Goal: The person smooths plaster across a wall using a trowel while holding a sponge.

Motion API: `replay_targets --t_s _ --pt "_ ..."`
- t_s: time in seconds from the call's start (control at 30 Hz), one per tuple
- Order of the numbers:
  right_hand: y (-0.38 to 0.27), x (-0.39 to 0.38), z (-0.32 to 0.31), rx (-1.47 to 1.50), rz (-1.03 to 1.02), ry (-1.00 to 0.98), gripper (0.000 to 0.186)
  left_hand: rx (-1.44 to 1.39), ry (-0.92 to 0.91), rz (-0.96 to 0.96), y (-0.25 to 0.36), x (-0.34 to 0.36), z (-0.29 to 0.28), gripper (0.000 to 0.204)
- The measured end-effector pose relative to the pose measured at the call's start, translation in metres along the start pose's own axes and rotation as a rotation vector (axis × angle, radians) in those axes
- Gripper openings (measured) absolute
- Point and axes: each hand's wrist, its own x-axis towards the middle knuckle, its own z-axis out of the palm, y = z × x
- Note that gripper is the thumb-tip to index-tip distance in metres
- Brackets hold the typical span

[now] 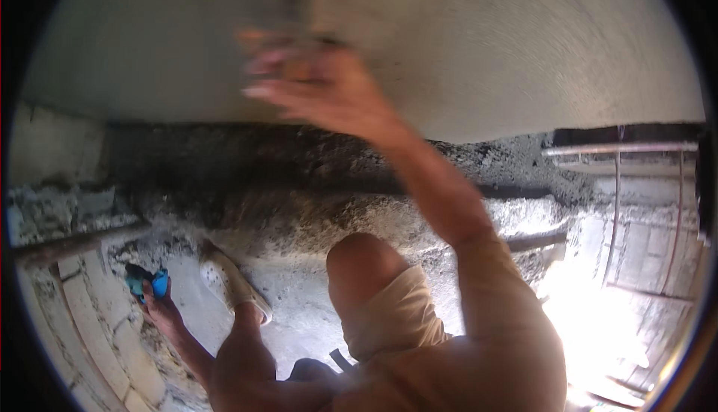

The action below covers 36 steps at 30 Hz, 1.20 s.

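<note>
Smooth grey wall faced. Blue object gripped in curled left hand; right hand raised near wall, part-curled, blurred; whether anything is held cannot be told.

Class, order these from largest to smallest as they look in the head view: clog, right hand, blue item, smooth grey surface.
1. Smooth grey surface
2. Right hand, though blurred
3. Clog
4. Blue item, partly covered by the left hand
</note>
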Motion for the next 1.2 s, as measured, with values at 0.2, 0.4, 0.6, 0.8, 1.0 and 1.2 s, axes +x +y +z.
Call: replay_targets --t_s 0.2,0.4,0.6,0.8,1.0,1.2 --pt "0.146 0.109 0.013 -0.638 -0.432 0.191 0.022 0.109 -0.029 -0.038 0.003 -0.002 0.039 0.056" --pt "0.146 -0.019 -0.145 -1.136 0.294 0.195 0.057 0.238 0.020 0.061 0.067 -0.022 -0.038 0.061" --pt "-0.037 -0.141 -0.181 -1.284 0.042 0.242 0.039 0.327 0.015 -0.008 0.083 -0.047 0.034 0.068" --pt "-0.102 -0.012 0.055 -0.855 -0.286 0.017 0.047 0.274 -0.056 0.007 0.094 -0.055 0.048 0.069" --pt "0.087 0.113 0.074 -0.782 -0.459 0.276 0.036 0.337 -0.093 0.027 0.115 -0.068 0.033 0.070" --pt "0.093 0.008 -0.073 -1.315 -0.175 0.255 0.041 0.285 0.117 -0.011 0.136 -0.089 -0.055 0.075"
